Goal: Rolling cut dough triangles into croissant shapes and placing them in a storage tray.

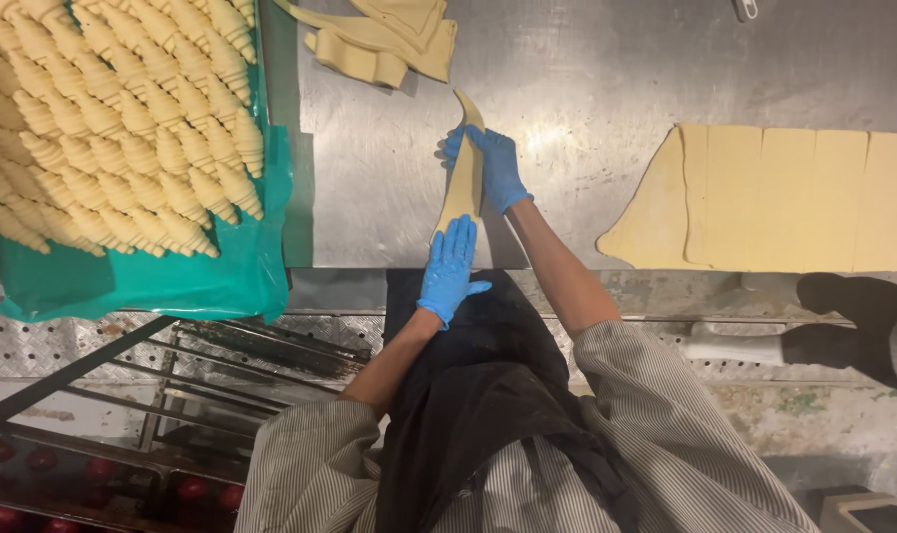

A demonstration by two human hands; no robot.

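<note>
A long narrow triangle of pale dough lies on the steel table, its tip pointing away from me. My left hand, in a blue glove, presses flat on the wide near end of the dough at the table's front edge. My right hand, also blue-gloved, rests on the far part of the strip, with its fingers curled over the dough. The dough is stretched between the two hands.
A tray lined with green plastic on the left holds several rows of rolled raw croissants. A cut dough sheet lies at right. More dough triangles are stacked at the far edge. A rack stands below left; someone's dark shoe at right.
</note>
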